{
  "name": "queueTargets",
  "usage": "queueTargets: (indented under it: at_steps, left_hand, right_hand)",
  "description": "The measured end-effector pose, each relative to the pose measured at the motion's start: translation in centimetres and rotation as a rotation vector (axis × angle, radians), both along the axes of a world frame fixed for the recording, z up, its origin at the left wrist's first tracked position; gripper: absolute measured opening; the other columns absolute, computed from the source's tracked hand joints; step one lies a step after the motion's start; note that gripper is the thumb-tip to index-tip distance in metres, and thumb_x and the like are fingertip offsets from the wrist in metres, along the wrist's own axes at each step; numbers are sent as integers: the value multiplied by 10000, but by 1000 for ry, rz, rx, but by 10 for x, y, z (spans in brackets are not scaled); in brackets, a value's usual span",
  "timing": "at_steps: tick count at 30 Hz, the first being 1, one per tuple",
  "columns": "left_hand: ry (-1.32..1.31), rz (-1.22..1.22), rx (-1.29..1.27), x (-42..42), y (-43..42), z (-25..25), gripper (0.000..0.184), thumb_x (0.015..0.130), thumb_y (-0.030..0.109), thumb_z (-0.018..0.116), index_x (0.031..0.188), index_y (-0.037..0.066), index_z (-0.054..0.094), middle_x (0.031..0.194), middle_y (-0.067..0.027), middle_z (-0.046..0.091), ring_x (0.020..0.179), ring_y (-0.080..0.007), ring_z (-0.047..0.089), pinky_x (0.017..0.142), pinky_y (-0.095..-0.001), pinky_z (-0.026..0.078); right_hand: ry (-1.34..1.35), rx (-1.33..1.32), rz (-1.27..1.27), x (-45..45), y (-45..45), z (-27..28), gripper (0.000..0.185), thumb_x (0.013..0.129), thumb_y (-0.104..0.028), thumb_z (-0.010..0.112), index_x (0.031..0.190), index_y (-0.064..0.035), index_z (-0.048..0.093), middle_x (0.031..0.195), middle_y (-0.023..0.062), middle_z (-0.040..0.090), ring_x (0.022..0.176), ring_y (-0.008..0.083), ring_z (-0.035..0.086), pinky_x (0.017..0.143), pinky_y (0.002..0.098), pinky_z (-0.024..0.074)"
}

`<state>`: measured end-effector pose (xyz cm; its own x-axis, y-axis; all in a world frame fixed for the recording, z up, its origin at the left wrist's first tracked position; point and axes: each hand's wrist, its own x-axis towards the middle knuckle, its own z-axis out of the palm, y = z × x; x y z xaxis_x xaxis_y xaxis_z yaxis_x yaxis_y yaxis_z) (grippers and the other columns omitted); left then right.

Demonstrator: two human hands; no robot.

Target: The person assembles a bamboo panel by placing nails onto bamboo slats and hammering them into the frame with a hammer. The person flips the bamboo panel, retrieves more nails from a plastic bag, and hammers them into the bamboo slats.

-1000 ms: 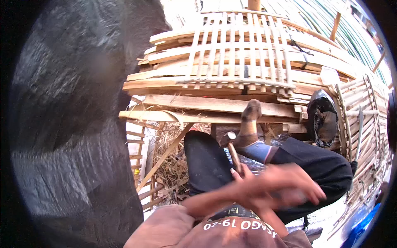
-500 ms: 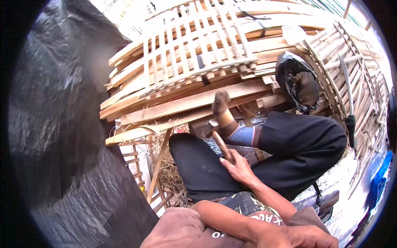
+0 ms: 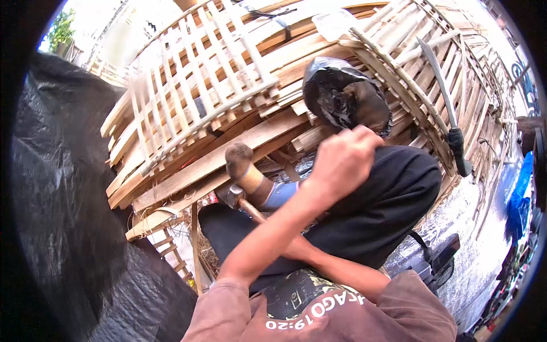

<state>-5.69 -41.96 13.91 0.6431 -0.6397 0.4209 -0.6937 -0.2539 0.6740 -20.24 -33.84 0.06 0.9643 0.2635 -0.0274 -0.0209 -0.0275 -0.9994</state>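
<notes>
The left hand (image 3: 347, 158) has moved up to the near edge of the black bag (image 3: 330, 98), fingers curled; contents indeterminable. The hammer (image 3: 250, 210), ahead of the right hand (image 3: 296, 248), appears idle; the left forearm (image 3: 273, 233) hides any grip.

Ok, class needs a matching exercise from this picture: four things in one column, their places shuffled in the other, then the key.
Things
1. hammer
2. long-bladed knife
3. left hand
4. black sheet

Places
A. across the pale slats at the picture's right
B. along the picture's left side
C. beside the sock in this view
D. overlapping the edge of the black bag in this view

Right pairs: 1-C, 2-A, 3-D, 4-B
</notes>
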Motion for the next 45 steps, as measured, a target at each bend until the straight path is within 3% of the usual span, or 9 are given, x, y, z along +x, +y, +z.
queueTargets:
  at_steps: [3,6,10,20,29,38,40,41,45]
  left_hand:
    - [-338,117,153,38,-10,-17,111,834,87,670,927,108,727,984,-25,697,897,-242,659,818,-376,517]
    - [-402,67,325,59,-21,-27,145,822,95,653,936,114,739,958,-30,701,936,-229,662,850,-369,509]
    - [-306,-52,628,62,-35,-29,160,834,93,620,948,104,732,945,-52,687,970,-239,661,899,-396,513]
    - [-266,-25,733,53,-44,-48,163,794,153,697,945,96,718,1039,-63,644,1088,-284,583,932,-496,470]
    - [-184,-26,659,56,-40,-51,217,749,128,728,962,103,697,1042,-45,626,1067,-257,588,928,-485,457]
    - [-156,-43,519,65,-42,-63,172,799,145,693,928,35,663,1017,-112,638,994,-357,609,866,-423,501]
    - [319,-55,305,66,-40,-49,211,887,191,681,983,5,658,1004,-157,682,973,-352,647,852,-412,499]
    - [321,-56,304,65,-37,-41,211,887,191,681,983,5,658,1004,-157,682,973,-352,647,852,-412,499]
    - [453,-4,73,67,-10,-10,219,970,184,640,1050,-19,652,1012,-136,727,905,-171,679,798,-311,507]
  right_hand:
    - [193,-28,25,-2,5,-16,488,937,-302,620,1336,-49,498,1136,317,640,1076,501,595,897,528,494]
    - [325,-47,56,8,-18,40,500,933,-299,629,1344,-58,477,1049,300,674,978,497,634,855,548,511]
    - [303,-71,19,8,-18,34,509,932,-293,634,1350,-60,461,1032,301,676,962,496,639,851,556,511]
    - [288,11,16,10,-25,33,475,932,-244,626,1333,-42,470,1011,284,686,951,467,653,837,530,522]
    - [259,11,17,9,-26,31,472,930,-229,623,1335,-41,469,1036,290,677,963,478,639,848,534,513]
    - [281,-1,33,11,-28,38,480,945,-251,611,1353,-49,461,1046,308,666,980,502,622,859,546,504]
    - [312,-17,43,12,-29,39,484,946,-257,611,1355,-48,459,1037,315,664,974,505,621,855,549,504]
    - [311,-13,39,11,-28,37,486,945,-266,611,1351,-45,461,1026,322,661,970,506,622,847,552,503]
    - [345,-25,34,11,-25,35,487,944,-297,612,1331,-36,470,981,339,656,939,508,630,817,556,504]
